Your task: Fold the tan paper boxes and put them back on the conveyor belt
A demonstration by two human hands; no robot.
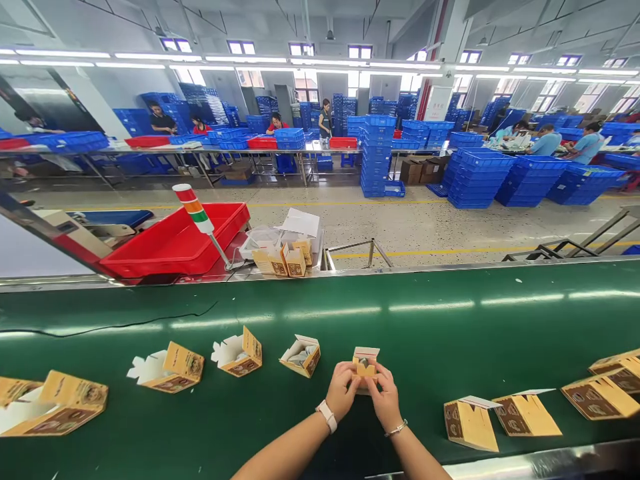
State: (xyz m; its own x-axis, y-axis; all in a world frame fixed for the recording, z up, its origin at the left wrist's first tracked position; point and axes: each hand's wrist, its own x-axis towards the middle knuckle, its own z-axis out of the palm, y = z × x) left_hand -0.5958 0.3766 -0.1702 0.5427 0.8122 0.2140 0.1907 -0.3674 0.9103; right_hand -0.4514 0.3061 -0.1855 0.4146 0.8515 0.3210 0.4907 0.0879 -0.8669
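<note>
Both my hands hold one small yellow carton [365, 366] upright on the green conveyor belt [450, 320], its top flap standing open. My left hand [343, 389], with a white watch on the wrist, grips the carton's left side. My right hand [383, 395], wearing a thin bracelet, grips its right side with the fingers curled in. Open cartons lie on the belt to the left [301, 356] [242, 353] [173, 367], and closed ones to the right [471, 423] [527, 414].
Behind the belt stand a red bin [175, 243], a signal light tower [197, 210] and several cartons [283, 259] beside a white tray. Stacks of blue crates [377, 157] fill the floor beyond. Other people work at far tables [275, 123].
</note>
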